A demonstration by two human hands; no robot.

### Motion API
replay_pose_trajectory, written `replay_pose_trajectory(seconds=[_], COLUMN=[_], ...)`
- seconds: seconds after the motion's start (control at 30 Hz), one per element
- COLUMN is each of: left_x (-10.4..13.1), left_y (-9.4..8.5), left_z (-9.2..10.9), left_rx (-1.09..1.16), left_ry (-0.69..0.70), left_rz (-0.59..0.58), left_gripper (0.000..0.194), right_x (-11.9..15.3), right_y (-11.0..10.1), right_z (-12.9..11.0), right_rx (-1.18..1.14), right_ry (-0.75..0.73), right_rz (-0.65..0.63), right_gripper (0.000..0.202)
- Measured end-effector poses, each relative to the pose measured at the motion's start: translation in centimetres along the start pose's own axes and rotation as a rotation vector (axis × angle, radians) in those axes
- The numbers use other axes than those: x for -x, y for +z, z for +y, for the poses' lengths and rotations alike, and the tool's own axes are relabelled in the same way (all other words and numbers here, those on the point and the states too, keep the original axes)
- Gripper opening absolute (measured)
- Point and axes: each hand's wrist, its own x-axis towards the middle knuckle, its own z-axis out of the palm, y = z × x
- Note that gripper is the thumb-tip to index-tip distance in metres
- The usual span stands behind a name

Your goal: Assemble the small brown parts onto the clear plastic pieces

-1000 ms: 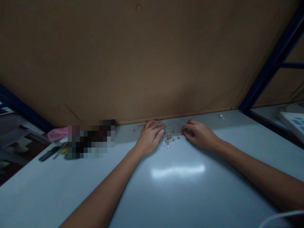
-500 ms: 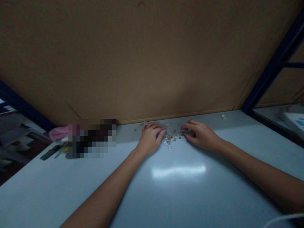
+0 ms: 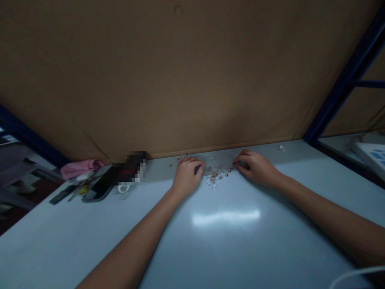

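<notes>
A loose spread of small clear and copper-coloured pieces lies on the grey table between my hands; they are too small to name. At its left edge, my left hand rests with curled fingers, the thumb drawn in to the index finger. More of the same small pieces lie behind that hand, partly hidden by it. On the right side of the spread, my right hand has its thumb and index finger pinched together. Whatever either hand holds is hidden or too small to make out.
A brown board rises behind the table. To the left are a pink cloth, a dark tray-like object and a white ring. A small white piece lies back right; a white cable crosses the front right.
My left hand has shifted slightly left, its thumb now closer to the index finger. My right hand has moved slightly right, away from the small pieces, with its fingertips closer together.
</notes>
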Motion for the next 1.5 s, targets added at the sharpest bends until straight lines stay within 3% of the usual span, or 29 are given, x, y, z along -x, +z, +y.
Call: replay_pose_trajectory(seconds=[0.47,0.77,0.97,1.13,1.27,1.5], left_x=[-0.1,-0.2,-0.2,0.6,0.9,1.0], left_y=[0.3,0.0,-0.9,-0.9,-0.9,-1.2], left_z=[-1.1,-0.8,1.3,4.2,5.4,5.8], left_rx=[-0.012,0.135,0.212,0.36,0.421,0.456], left_ry=[-0.108,-0.091,0.121,0.226,0.225,0.157], left_rz=[0.098,0.119,0.192,0.136,0.173,0.208], left_gripper=[0.01,0.03,0.024,0.024,0.024,0.019], right_x=[-0.1,-0.1,-0.3,-0.1,-0.1,-0.2], right_y=[0.0,0.1,-0.5,-0.9,-0.9,-1.0], right_z=[-0.2,0.0,-1.9,-4.5,-5.1,-5.0], right_rx=[-0.004,-0.012,-0.148,-0.413,-0.563,-0.642], right_ry=[0.004,-0.004,0.013,0.031,0.068,0.106], right_rz=[0.008,0.022,0.11,0.169,0.155,0.152], right_gripper=[0.018,0.018,0.018,0.022,0.026,0.028])
